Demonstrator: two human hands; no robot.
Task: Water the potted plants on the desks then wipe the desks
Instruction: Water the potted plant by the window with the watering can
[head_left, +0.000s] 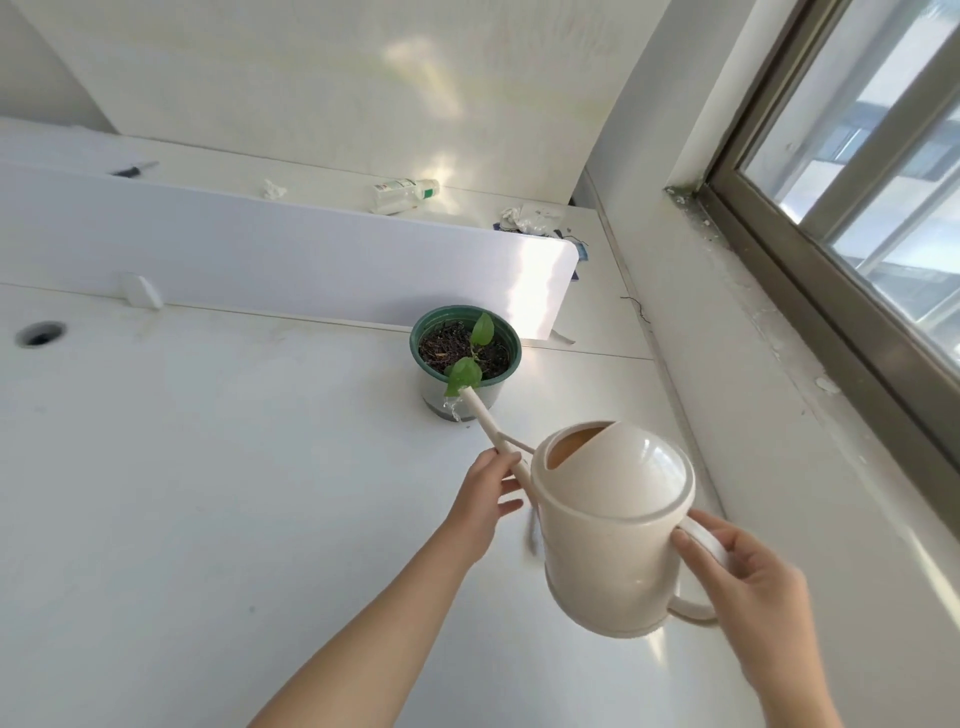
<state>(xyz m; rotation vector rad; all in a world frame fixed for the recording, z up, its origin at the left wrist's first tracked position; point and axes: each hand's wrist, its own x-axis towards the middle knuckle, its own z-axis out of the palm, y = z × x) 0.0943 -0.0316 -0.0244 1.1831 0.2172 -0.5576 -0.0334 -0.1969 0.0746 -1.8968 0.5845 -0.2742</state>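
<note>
A cream watering can (615, 525) is tilted over the white desk (208, 493). My right hand (748, 582) grips its handle. My left hand (485, 499) holds the long spout near its base. The spout tip (467, 393) sits at the near rim of a green pot (464, 358) with dark soil and a small green-leaved plant (470, 358). Water runs from the tip down the outside front of the pot onto the desk.
A white divider panel (260, 254) stands behind the pot. On the far desk lie a plastic bottle (405, 193), crumpled tissues (274, 188) and a pen (132, 169). A cable hole (40, 333) is at the left. A window sill (779, 322) runs along the right.
</note>
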